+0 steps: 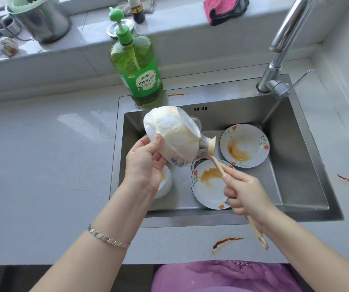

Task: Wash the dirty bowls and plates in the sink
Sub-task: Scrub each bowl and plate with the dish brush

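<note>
Over the sink (291, 165), the left hand (146, 163) grips a foam-coated bowl (173, 131) tipped on its side. At its 4 o'clock, the right hand (247, 192) clasps a wooden-handled brush (217, 165), head at the bowl's mouth. A stained near plate (209, 190) and far plate (245, 145) lie below, and a detergent bottle (136, 66) stands at 12 o'clock.

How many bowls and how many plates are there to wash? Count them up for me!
Bowls: 2, a soapy bowl held in the left hand and a white bowl in the sink below that hand.
Plates: 2, a far plate and a near plate, both stained, lying in the sink.
Total: 4 dishes.
</note>
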`<action>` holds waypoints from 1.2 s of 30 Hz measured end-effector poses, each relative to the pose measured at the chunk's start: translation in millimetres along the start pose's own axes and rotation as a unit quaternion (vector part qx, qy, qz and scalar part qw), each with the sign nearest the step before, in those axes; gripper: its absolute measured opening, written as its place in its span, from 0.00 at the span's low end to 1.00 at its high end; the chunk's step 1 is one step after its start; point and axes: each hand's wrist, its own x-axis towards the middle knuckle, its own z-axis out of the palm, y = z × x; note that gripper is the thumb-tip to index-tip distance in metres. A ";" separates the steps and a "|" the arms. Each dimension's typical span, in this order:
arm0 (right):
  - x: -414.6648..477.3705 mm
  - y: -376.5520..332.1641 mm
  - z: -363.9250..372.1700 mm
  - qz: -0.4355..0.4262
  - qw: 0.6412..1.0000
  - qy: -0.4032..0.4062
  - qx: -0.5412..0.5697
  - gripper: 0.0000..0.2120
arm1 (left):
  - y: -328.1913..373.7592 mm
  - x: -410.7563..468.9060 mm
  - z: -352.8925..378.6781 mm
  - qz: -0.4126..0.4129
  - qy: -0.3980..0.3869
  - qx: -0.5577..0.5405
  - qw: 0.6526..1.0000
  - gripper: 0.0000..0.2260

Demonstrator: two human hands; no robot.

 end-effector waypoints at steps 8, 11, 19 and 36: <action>-8.1 11.9 -18.3 0.040 0.998 -0.035 -0.046 0.16 | 6.9 -0.1 -20.9 -0.046 -0.011 0.067 0.997 0.05; -24.2 14.8 -5.6 -0.040 0.991 -0.043 -0.120 0.17 | 0.7 4.3 -19.9 -0.011 0.031 0.109 0.993 0.03; -14.6 -20.1 9.3 -0.144 0.971 -0.014 -0.193 0.18 | -13.3 -2.6 -29.5 0.068 0.017 0.280 0.957 0.05; -21.0 -15.3 3.4 -0.123 0.960 -0.018 -0.251 0.18 | -19.0 1.7 -32.6 -0.022 0.041 0.187 0.981 0.09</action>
